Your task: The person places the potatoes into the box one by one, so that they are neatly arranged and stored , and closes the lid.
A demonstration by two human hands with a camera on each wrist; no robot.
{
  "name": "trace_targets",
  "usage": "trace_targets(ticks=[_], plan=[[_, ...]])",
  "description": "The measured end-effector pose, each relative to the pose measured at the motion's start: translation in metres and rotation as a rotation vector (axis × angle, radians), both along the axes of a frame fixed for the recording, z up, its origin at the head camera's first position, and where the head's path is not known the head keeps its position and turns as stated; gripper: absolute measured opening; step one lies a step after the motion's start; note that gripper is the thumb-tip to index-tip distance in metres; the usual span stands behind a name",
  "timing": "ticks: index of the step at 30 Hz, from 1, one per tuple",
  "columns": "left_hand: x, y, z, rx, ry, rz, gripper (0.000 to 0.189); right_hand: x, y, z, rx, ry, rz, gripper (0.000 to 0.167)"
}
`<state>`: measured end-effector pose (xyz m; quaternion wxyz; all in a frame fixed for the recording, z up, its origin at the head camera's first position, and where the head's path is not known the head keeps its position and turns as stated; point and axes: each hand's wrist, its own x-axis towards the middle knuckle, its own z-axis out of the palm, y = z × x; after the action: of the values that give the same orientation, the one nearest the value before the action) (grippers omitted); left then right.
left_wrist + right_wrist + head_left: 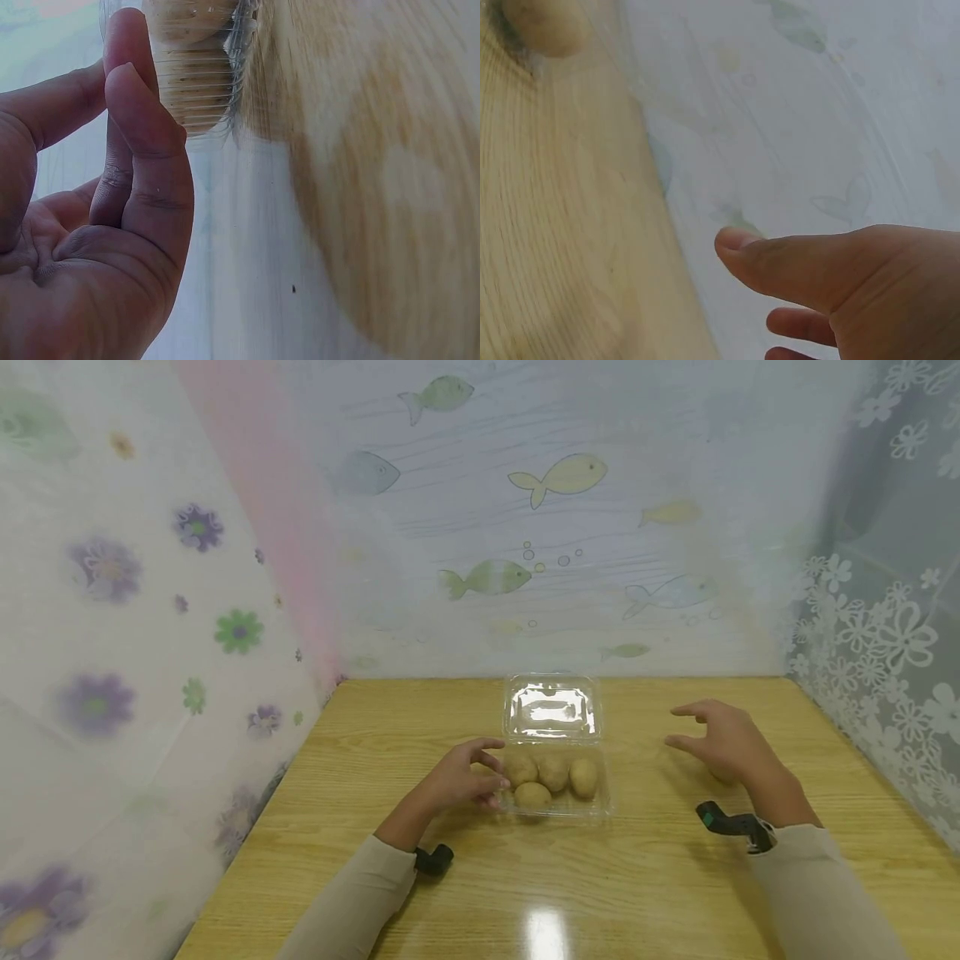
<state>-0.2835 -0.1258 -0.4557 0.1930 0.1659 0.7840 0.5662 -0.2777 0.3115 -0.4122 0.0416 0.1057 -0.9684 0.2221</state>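
Observation:
A clear plastic clamshell box (604, 808) rests on the wooden table, its shiny lid (552, 714) folded back. Several light-brown potatoes (583, 777) lie inside. My left hand (456, 778) pinches the box's left rim with thumb and curled fingers. Its bent fingers (154, 142) are close up in the left wrist view, against the ridged wall. To the right of the box, my right hand (726, 739) hovers with thumb and fingers apart. A rounded yellowish thing (718, 774), perhaps a potato, is mostly hidden beneath it. The right thumb (780, 259) touches nothing in the right wrist view.
The table (480, 893) meets a fish-patterned curtain (480, 510) at the back. A flower-patterned sheet (135, 635) hangs at the left, and another with white flowers (900, 635) at the right. Black camera mounts (727, 820) stick out from both wrists.

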Motion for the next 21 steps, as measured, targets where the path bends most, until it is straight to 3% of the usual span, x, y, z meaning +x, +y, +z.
trace_targets(ticks=[21], plan=[[0.003, 0.000, 0.002, 0.009, -0.008, -0.001, 0.072, -0.002, 0.039, -0.009, -0.007, -0.106, -0.046, 0.081]])
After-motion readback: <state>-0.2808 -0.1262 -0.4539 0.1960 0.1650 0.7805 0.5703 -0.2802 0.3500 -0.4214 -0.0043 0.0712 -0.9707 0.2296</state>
